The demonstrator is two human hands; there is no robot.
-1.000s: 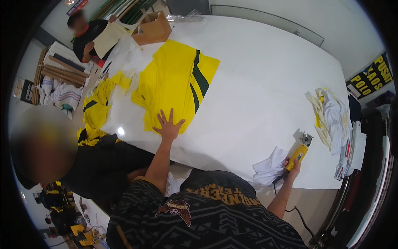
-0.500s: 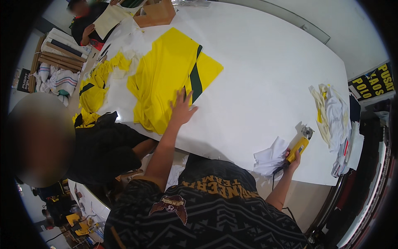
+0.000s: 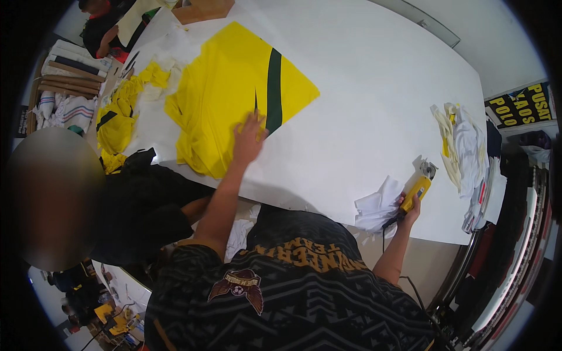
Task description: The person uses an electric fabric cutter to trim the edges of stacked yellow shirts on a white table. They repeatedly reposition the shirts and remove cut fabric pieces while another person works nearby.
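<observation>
A wide piece of yellow fabric with a dark green stripe lies on the white table, its left side loosely folded. My left hand rests at its near edge beside the stripe, fingers apart and slightly bent. Just beyond the fingertips a thin dark sliver shows in the yellow. Over at the right, my right hand is wrapped round the body of a yellow electric rotary cutter. Its round metal head points away from me, and a dark cord hangs from its back end. White fabric scraps lie next to that hand.
A heap of white and cream cloth pieces covers the table's right end. Yellow scraps lie at the left, a brown cardboard box at the far edge. One person is close on my left; another stands at the far left.
The yellow fabric is spread flatter, its stripe now straighter and more exposed. My left hand has drawn its fingers in somewhat; the right still holds the cutter. The whole view has shifted slightly.
</observation>
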